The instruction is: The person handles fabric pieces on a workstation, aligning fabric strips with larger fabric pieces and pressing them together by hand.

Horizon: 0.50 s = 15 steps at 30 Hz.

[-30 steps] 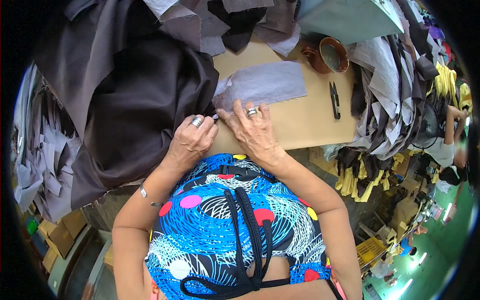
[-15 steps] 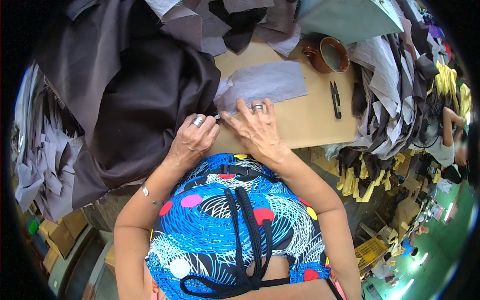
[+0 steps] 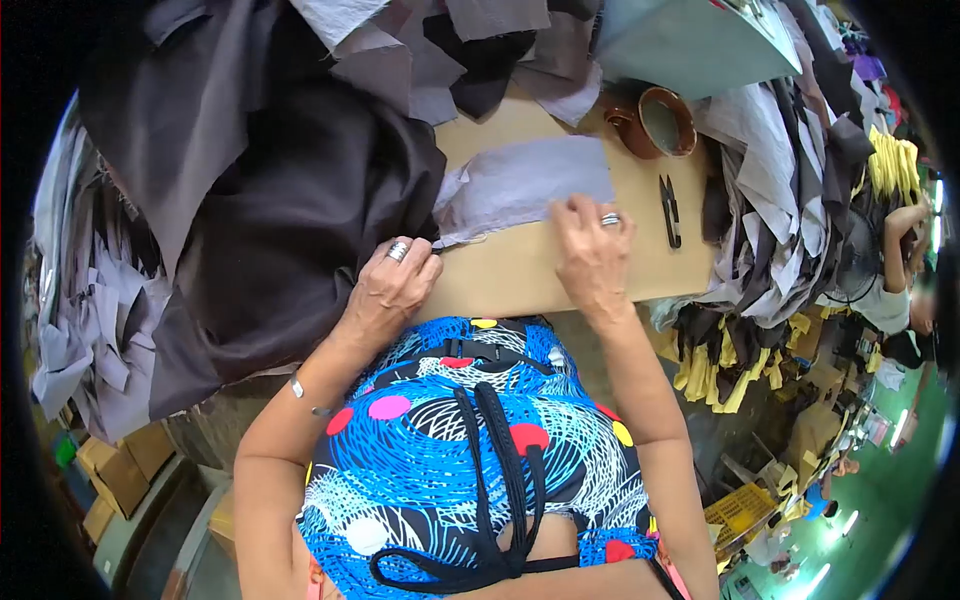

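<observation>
My left hand (image 3: 398, 278) is closed at the lower right edge of a large dark brown fabric (image 3: 300, 200), its fingertips pinching that edge near the seam. From there a pale lilac-grey fabric piece (image 3: 530, 175) lies flat to the right, its left end creased against the dark fabric. My right hand (image 3: 593, 255) is over the lower right corner of the pale piece, fingers curled downward and slightly blurred. Its fingertips are hidden, so what they hold, if anything, does not show. Both hands wear a ring.
Black thread snips (image 3: 670, 212) lie on the tan tabletop (image 3: 500, 285), below a brown mug (image 3: 660, 122). A pale green machine body (image 3: 690, 45) stands at the back. Stacked grey fabric pieces (image 3: 755, 190) hang over the right side; more fabric (image 3: 100, 330) hangs at the left.
My right hand has moved right along the pale piece, from beside my left hand to the piece's lower right corner, and its fingers have curled. My left hand has stayed at the seam.
</observation>
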Available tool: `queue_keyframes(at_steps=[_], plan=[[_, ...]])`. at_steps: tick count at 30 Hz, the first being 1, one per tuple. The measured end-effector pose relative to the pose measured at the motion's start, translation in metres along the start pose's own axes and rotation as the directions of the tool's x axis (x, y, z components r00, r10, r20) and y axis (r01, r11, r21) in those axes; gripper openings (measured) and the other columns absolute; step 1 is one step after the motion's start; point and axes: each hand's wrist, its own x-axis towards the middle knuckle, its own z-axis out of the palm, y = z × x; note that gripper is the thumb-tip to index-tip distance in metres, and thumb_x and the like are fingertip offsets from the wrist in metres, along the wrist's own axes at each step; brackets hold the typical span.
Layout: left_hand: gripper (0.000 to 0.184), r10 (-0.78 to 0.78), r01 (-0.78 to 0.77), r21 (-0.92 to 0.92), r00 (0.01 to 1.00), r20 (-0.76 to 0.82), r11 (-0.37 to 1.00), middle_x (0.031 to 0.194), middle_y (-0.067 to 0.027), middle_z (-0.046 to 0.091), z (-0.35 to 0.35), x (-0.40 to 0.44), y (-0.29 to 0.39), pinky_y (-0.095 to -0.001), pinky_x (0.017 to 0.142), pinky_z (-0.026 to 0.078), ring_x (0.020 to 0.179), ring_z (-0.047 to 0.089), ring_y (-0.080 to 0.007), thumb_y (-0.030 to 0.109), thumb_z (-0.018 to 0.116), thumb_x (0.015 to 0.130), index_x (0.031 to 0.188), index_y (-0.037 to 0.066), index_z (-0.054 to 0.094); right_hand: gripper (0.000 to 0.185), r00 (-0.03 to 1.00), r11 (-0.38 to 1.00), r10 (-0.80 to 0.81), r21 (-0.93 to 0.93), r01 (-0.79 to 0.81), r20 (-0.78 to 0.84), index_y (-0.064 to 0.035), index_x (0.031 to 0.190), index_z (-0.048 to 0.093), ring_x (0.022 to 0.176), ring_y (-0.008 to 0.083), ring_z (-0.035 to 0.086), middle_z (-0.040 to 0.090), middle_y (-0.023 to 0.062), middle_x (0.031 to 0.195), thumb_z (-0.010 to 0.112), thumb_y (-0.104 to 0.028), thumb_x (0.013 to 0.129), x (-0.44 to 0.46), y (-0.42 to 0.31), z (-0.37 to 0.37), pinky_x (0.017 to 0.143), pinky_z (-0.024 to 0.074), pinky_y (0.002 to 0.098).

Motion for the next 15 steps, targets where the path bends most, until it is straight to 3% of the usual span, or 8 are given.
queue_keyframes(at_steps=[3, 6, 8, 9, 11, 12, 13, 15], plan=[[0.021, -0.014, 0.006, -0.166, 0.999, -0.05, 0.986, 0.1, -0.0145, 0.055, -0.018, 0.002, 0.007, -0.0372, 0.083, 0.047, 0.095, 0.055, -0.0302, 0.005, 0.052, 0.069, 0.089, -0.003, 0.055, 0.054, 0.988, 0.932, 0.007, 0.36, 0.049, -0.152, -0.0099, 0.123, 0.05, 0.099, 0.0273, 0.051, 0.054, 0.0079, 0.11, 0.054, -0.003, 0.07, 0.021, -0.012, -0.016, 0.088, 0.0358, 0.0454], [0.021, -0.027, -0.004, -0.449, 0.998, -0.062, 0.894, 0.103, -0.0154, 0.056, -0.027, -0.019, 0.015, -0.0353, 0.083, 0.048, 0.092, 0.057, -0.0328, -0.001, 0.056, 0.071, 0.092, -0.001, 0.057, 0.068, 0.968, 0.694, -0.094, 0.682, 0.231, -0.233, -0.0112, 0.135, 0.037, 0.104, 0.0275, 0.05, 0.054, 0.0087, 0.113, 0.053, 0.0, 0.07, 0.051, -0.052, -0.026, 0.093, 0.0343, 0.0491], [0.017, -0.189, 0.247, -0.594, 0.969, 0.159, 0.765, 0.104, -0.0123, 0.057, -0.027, -0.045, 0.013, -0.0342, 0.081, 0.048, 0.094, 0.057, -0.0303, 0.002, 0.056, 0.077, 0.095, 0.0, 0.058, 0.075, 0.955, 0.739, -0.107, 0.621, 0.261, -0.275, -0.0124, 0.139, 0.027, 0.1, 0.0281, 0.053, 0.057, 0.0097, 0.107, 0.052, 0.001, 0.07, 0.07, -0.073, -0.013, 0.094, 0.0334, 0.0518], [0.016, -0.253, 0.373, -0.637, 0.927, 0.275, 0.675, 0.105, -0.0107, 0.058, -0.026, -0.059, 0.012, -0.0337, 0.081, 0.049, 0.095, 0.057, -0.029, 0.003, 0.057, 0.081, 0.096, 0.001, 0.059, 0.079, 0.948, 0.758, -0.116, 0.591, 0.277, -0.296, -0.013, 0.142, 0.023, 0.097, 0.0284, 0.055, 0.059, 0.0102, 0.104, 0.052, 0.002, 0.07, 0.077, -0.077, -0.005, 0.095, 0.033, 0.0532], [0.022, -0.454, 0.679, -0.701, 0.707, 0.542, 0.219, 0.112, -0.0078, 0.056, -0.023, -0.09, 0.016, -0.0339, 0.083, 0.048, 0.099, 0.057, -0.0269, 0.008, 0.057, 0.084, 0.106, 0.005, 0.057, 0.082, 0.972, 0.733, -0.164, 0.638, 0.235, -0.169, -0.0134, 0.143, 0.019, 0.089, 0.0295, 0.057, 0.061, 0.0109, 0.095, 0.051, 0.004, 0.07, 0.084, -0.075, 0.013, 0.094, 0.0335, 0.0548], [0.026, -0.482, 0.752, -0.657, 0.559, 0.675, -0.047, 0.116, -0.0063, 0.055, -0.021, -0.104, 0.018, -0.0341, 0.083, 0.048, 0.101, 0.056, -0.0259, 0.01, 0.058, 0.086, 0.111, 0.007, 0.056, 0.083, 0.976, 0.721, -0.192, 0.659, 0.213, -0.106, -0.0136, 0.144, 0.017, 0.086, 0.0301, 0.059, 0.062, 0.0112, 0.091, 0.05, 0.004, 0.07, 0.087, -0.075, 0.018, 0.094, 0.0337, 0.0556], [0.031, -0.597, 0.596, -0.783, 0.567, 0.567, -0.177, 0.119, -0.0054, 0.053, -0.014, -0.121, 0.021, -0.0353, 0.086, 0.047, 0.104, 0.055, -0.0242, 0.012, 0.059, 0.086, 0.116, 0.008, 0.053, 0.083, 0.97, 0.692, -0.219, 0.684, 0.23, -0.105, -0.0129, 0.143, 0.019, 0.077, 0.0323, 0.059, 0.062, 0.0129, 0.08, 0.048, 0.007, 0.068, 0.09, -0.073, 0.016, 0.092, 0.0355, 0.0534], [0.042, -0.812, 0.163, -0.933, 0.461, 0.36, -0.321, 0.125, -0.0036, 0.049, -0.005, -0.14, 0.026, -0.0379, 0.091, 0.044, 0.11, 0.051, -0.0207, 0.016, 0.061, 0.086, 0.125, 0.012, 0.047, 0.084, 0.966, 0.595, -0.159, 0.76, 0.26, -0.205, -0.0127, 0.143, 0.021, 0.084, 0.0336, 0.057, 0.058, 0.0172, 0.102, 0.046, 0.01, 0.066, 0.096, -0.064, 0.014, 0.092, 0.0381, 0.047]])
